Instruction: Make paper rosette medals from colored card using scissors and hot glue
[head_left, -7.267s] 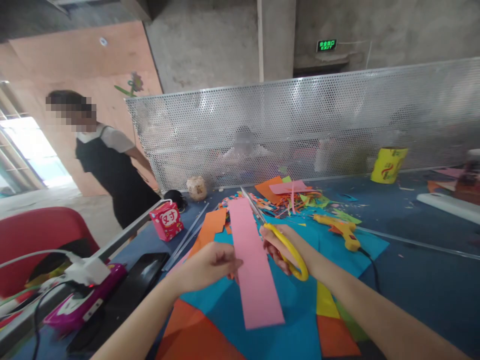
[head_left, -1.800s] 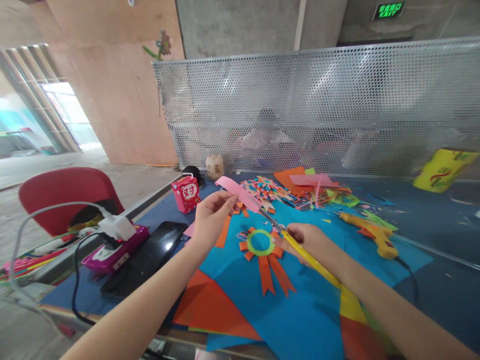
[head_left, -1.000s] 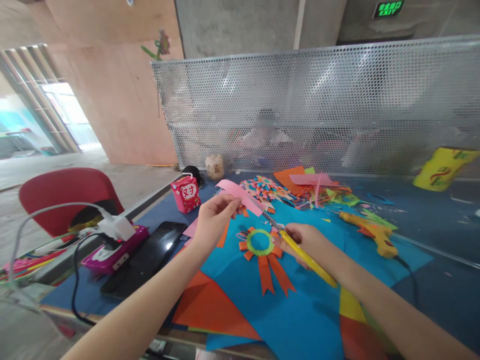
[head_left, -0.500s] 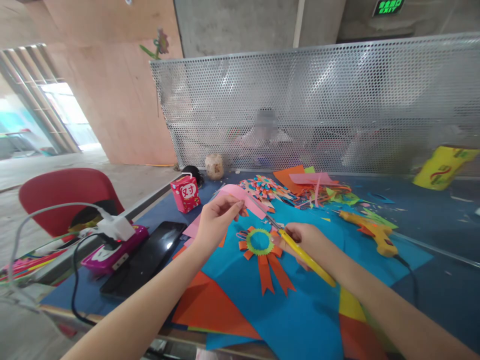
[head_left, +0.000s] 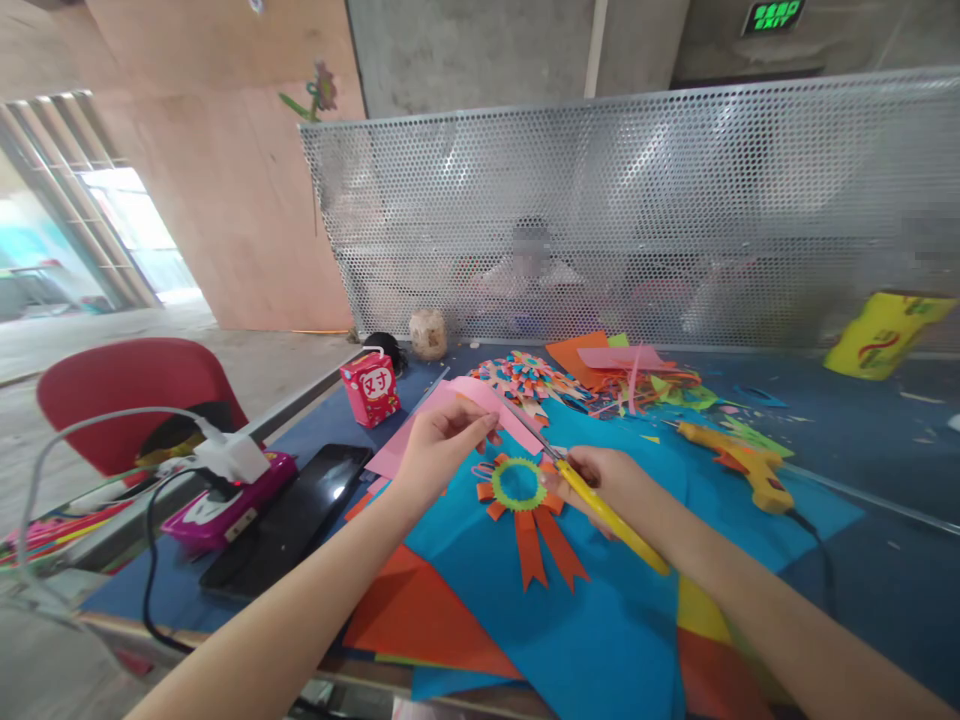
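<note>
My left hand point(head_left: 452, 440) pinches a pink paper strip point(head_left: 517, 428), which curls up over the fingers. In my right hand point(head_left: 600, 485) is a pair of yellow-handled scissors point(head_left: 611, 515), with the metal blades lying along the strip near its right end. Whether the blades are parted I cannot tell. Below both hands an orange paper rosette with a green toothed ring point(head_left: 517, 512) and two notched tails lies on blue paper point(head_left: 570, 625). Another pink sheet point(head_left: 397, 447) is behind my left hand.
Beyond the hands lies a pile of small multicoloured paper pieces point(head_left: 529, 375) beside paper scraps point(head_left: 637, 385). A yellow glue gun point(head_left: 739, 465) with a cord lies right. A phone point(head_left: 289, 520), power strip point(head_left: 225, 500) and red drink carton point(head_left: 371, 388) are left. A perforated metal screen point(head_left: 622, 220) stands behind.
Earlier the pink strip lay flat and long in front of me; the rosette then came into view under it. Lately my left hand has shifted slightly right and down, strip's end moving along the blades.
</note>
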